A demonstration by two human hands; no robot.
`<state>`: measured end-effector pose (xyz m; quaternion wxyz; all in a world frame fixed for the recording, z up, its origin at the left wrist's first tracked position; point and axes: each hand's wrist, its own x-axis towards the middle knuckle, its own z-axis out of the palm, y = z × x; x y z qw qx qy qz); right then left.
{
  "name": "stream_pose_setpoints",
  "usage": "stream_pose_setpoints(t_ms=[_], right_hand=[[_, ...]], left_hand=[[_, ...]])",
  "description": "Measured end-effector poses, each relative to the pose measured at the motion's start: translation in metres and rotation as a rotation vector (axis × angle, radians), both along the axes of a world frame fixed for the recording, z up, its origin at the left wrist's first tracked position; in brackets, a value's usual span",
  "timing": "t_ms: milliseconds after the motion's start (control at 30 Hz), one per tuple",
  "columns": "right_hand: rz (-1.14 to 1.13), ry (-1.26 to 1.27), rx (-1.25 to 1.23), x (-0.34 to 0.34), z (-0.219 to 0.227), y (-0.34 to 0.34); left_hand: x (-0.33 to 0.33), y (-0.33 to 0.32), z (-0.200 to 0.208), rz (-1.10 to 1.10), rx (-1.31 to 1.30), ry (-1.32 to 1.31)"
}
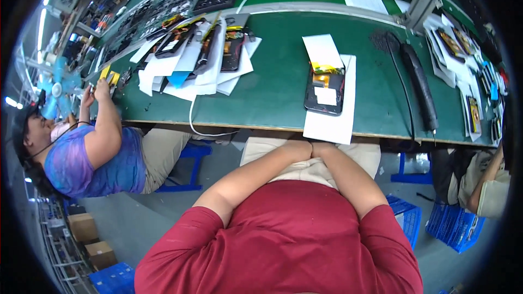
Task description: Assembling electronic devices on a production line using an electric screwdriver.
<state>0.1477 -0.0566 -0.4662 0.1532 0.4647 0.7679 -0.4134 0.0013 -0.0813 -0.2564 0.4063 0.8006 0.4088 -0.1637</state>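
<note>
My left hand [300, 151] and my right hand [324, 149] rest together in my lap, touching, just below the table's front edge. Their fingers are hidden, and I see nothing held. In front of them on the green table [267, 92] lies an opened black phone body [324, 100] with an orange flex cable, yellow film and a white label. Beneath it is a white paper sheet [329, 127]; another white paper [321, 49] sticks up from its far end.
Phone parts and papers [207, 71] are heaped at left, a white cable [192, 117] hanging from the edge. A black corded tool [419, 87] lies right, before more phone parts [457, 49]. Co-workers sit at left [98, 152] and right [490, 185]. Blue crates [455, 226] stand below.
</note>
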Motion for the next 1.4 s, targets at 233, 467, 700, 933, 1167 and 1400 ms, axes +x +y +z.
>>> stream_pose_setpoints(t_ms=[233, 467, 700, 933, 1167, 1400], right_hand=[[-0.251, 0.032, -0.094, 0.008, 0.038, 0.011], [-0.37, 0.009, -0.129, 0.0, 0.073, -0.038], [-0.381, 0.205, 0.521, 0.004, 0.029, -0.048], [-0.374, 0.219, 0.475, -0.005, 0.038, -0.035], [-0.369, 0.258, 0.463, -0.007, 0.049, -0.045], [-0.34, 0.28, 0.455, 0.018, 0.059, -0.053]], left_hand=[[0.01, 0.011, 0.03, -0.106, 0.018, 0.067], [0.005, 0.012, 0.001, -0.117, 0.037, 0.027], [0.019, -0.005, 0.045, -0.097, 0.231, -0.003], [0.017, 0.022, 0.043, -0.047, 0.044, -0.058], [0.013, 0.016, 0.037, -0.127, 0.154, -0.081], [0.013, 0.03, 0.002, -0.268, 0.147, -0.109]])
